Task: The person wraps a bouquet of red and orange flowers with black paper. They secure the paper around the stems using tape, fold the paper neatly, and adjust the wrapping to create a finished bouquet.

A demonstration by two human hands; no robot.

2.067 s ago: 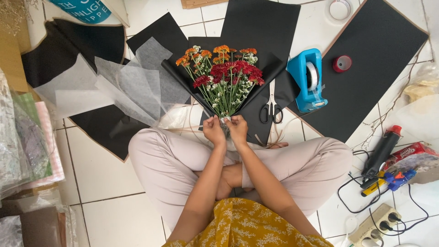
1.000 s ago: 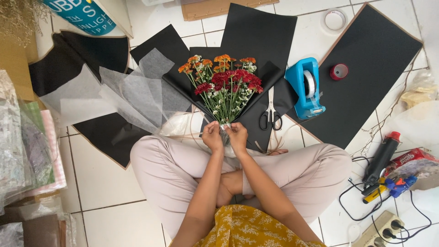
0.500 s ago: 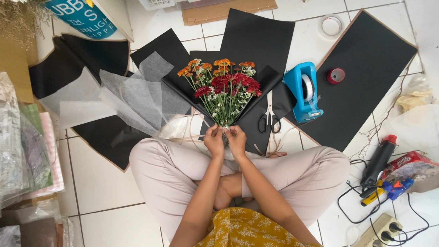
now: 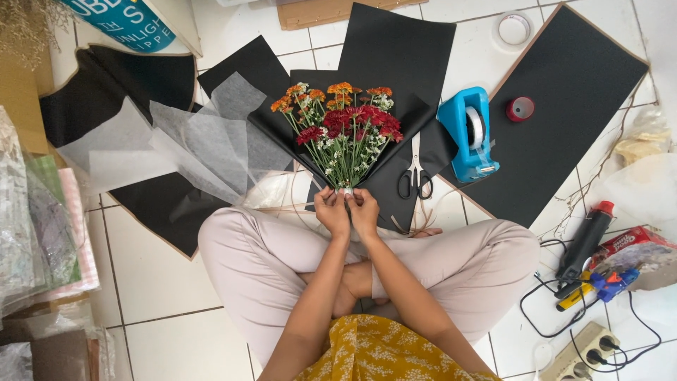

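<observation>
A bouquet of red and orange flowers point(image 4: 343, 125) with green stems lies on folded black wrapping paper point(image 4: 398, 183) on the tiled floor in front of my crossed legs. My left hand point(image 4: 331, 210) and my right hand point(image 4: 365, 210) meet at the base of the stems, fingers pinched around the bound stem ends and what looks like a thin string. Both hands touch each other there.
Scissors point(image 4: 415, 180) lie right of the bouquet, beside a blue tape dispenser point(image 4: 468, 134). A red tape roll point(image 4: 520, 109) rests on a large black sheet point(image 4: 564, 106). Grey tissue sheets point(image 4: 176, 144) lie left. A glue gun point(image 4: 585, 243) and power strip point(image 4: 589, 349) sit at the right.
My hands have stayed at the stem base, with only small finger movement. The view has shifted slightly, so everything sits a little lower in frame.
</observation>
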